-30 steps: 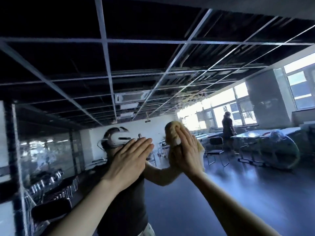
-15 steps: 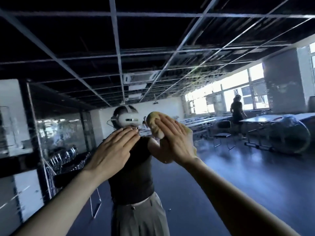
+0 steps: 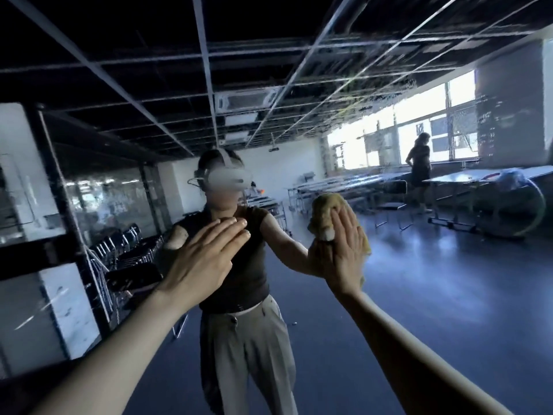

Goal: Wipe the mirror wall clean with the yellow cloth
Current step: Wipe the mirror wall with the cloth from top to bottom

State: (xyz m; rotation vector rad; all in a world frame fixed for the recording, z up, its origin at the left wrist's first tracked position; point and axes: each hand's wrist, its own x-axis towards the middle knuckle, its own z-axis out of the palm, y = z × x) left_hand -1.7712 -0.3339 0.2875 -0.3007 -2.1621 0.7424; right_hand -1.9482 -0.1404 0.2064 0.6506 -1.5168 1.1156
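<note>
The mirror wall (image 3: 449,295) fills the whole head view and shows my own reflection with a headset. My right hand (image 3: 344,250) presses the bunched yellow cloth (image 3: 324,214) flat against the glass with straight fingers. The cloth sticks out above and to the left of my palm. My left hand (image 3: 203,259) lies flat on the mirror, fingers straight and together, a little left of the cloth. A smeared, streaky patch (image 3: 389,94) shows on the glass at the upper right.
A dark vertical frame edge (image 3: 59,205) runs down the left. In the reflection there are stacked chairs (image 3: 128,247), tables (image 3: 478,178), bright windows and another person (image 3: 419,163) standing far right.
The camera tilted downward, so more of the floor and my reflection's legs show. My right hand slid the cloth to the right across the glass. My left hand stayed flat on the mirror.
</note>
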